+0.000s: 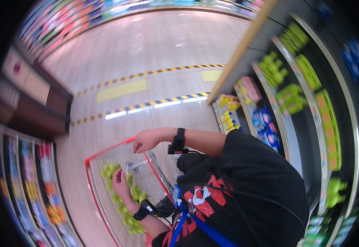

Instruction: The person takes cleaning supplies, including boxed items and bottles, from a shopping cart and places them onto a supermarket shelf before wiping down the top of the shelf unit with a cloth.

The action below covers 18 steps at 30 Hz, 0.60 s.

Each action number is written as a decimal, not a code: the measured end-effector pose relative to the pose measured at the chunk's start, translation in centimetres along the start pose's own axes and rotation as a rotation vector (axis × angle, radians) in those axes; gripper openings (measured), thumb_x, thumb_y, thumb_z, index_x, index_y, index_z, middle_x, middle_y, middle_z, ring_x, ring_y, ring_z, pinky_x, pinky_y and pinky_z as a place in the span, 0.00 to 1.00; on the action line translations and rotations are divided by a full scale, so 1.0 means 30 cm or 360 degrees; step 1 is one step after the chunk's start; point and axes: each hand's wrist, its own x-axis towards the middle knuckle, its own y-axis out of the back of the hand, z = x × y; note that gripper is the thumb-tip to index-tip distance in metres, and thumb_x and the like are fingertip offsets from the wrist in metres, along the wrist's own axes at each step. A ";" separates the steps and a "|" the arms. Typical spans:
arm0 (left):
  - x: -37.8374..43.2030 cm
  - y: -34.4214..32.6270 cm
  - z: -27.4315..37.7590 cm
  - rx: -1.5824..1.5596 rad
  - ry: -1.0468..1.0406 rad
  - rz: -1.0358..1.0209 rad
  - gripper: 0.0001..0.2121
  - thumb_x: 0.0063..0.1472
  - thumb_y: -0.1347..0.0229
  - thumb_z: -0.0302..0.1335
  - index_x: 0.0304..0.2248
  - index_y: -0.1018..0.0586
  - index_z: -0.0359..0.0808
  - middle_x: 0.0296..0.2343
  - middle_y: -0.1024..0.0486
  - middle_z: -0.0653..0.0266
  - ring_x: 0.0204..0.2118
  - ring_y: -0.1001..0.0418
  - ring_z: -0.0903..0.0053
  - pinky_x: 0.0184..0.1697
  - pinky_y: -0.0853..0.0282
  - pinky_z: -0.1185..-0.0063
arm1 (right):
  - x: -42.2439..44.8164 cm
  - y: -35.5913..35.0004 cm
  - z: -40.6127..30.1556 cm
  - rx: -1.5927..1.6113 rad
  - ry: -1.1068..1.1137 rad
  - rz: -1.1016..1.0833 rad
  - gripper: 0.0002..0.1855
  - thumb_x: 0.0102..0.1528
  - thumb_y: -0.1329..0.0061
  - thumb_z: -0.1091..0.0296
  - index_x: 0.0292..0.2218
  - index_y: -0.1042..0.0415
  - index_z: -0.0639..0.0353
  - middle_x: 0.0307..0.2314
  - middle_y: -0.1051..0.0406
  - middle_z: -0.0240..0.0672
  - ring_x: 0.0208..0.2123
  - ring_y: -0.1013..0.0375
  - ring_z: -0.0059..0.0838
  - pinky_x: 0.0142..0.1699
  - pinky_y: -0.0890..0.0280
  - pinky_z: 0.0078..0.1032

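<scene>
A shopping cart (93, 185) of metal wire with a red rim stands in front of me. My right hand (147, 140) is over the rim's corner, fingers curled downward; whether it grips the rim is hidden. Above the basket hangs my left hand (122, 185), its fingers loosely bent and thumb apart, with nothing visible in it. Beneath it lie several yellow-green bottles or packs (134, 193), blurred, in the cart. A dark crumpled bag (165, 206) rests near my body. Both wrists wear black strapped devices.
Shelves (286, 129) with yellow-green bottles (273, 69) and blue packs (266, 126) line my right side. Other stocked shelves (36, 185) stand to the left, beside a dark brown unit (43, 102). Black-and-yellow striped tape (154, 102) crosses the floor ahead.
</scene>
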 end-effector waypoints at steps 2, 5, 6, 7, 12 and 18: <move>0.029 -0.113 0.182 0.0031 -0.0066 -0.0242 0.09 0.60 0.46 0.23 0.39 0.23 0.29 0.33 0.25 0.66 0.35 0.29 0.84 0.40 0.33 0.86 | -0.236 0.103 -0.019 0.0015 -0.0135 0.0154 0.15 0.52 0.50 0.60 0.38 0.24 0.60 0.31 0.24 0.41 0.33 0.25 0.35 0.40 0.33 0.29; 0.047 -0.415 0.382 0.0042 -0.0229 -0.0722 0.08 0.59 0.46 0.24 0.38 0.23 0.31 0.32 0.25 0.67 0.35 0.29 0.84 0.40 0.33 0.85 | -0.669 0.190 0.051 0.0130 -0.0464 0.0617 0.16 0.53 0.50 0.59 0.39 0.24 0.61 0.32 0.23 0.38 0.34 0.25 0.29 0.40 0.33 0.24; 0.055 -0.546 0.386 0.0081 -0.0352 -0.0809 0.07 0.59 0.45 0.24 0.37 0.22 0.32 0.31 0.24 0.67 0.34 0.28 0.84 0.39 0.33 0.85 | -0.840 0.199 0.067 0.0168 -0.0598 0.0775 0.17 0.54 0.50 0.58 0.40 0.25 0.60 0.34 0.23 0.37 0.35 0.25 0.27 0.41 0.33 0.23; 0.049 -0.682 0.409 0.0150 -0.0489 -0.0944 0.08 0.59 0.45 0.25 0.37 0.22 0.32 0.31 0.23 0.68 0.34 0.28 0.83 0.38 0.33 0.84 | -1.000 0.182 0.106 0.0242 -0.0751 0.0957 0.18 0.54 0.49 0.57 0.41 0.25 0.60 0.33 0.24 0.35 0.34 0.26 0.24 0.41 0.33 0.23; -0.169 -1.347 0.523 0.0269 -0.0816 -0.1749 0.12 0.56 0.42 0.25 0.40 0.24 0.30 0.34 0.23 0.62 0.37 0.26 0.78 0.41 0.30 0.82 | -1.725 -0.055 0.167 0.0576 -0.1357 0.2089 0.18 0.52 0.46 0.64 0.43 0.27 0.62 0.34 0.26 0.33 0.35 0.28 0.21 0.39 0.32 0.21; -0.588 -2.014 0.672 0.0281 -0.1329 -0.2185 0.25 0.49 0.37 0.27 0.47 0.30 0.31 0.40 0.27 0.55 0.45 0.29 0.69 0.46 0.34 0.76 | -2.215 -0.142 0.273 0.0114 -0.1545 0.3274 0.33 0.47 0.41 0.62 0.52 0.38 0.64 0.43 0.30 0.42 0.40 0.28 0.29 0.44 0.33 0.25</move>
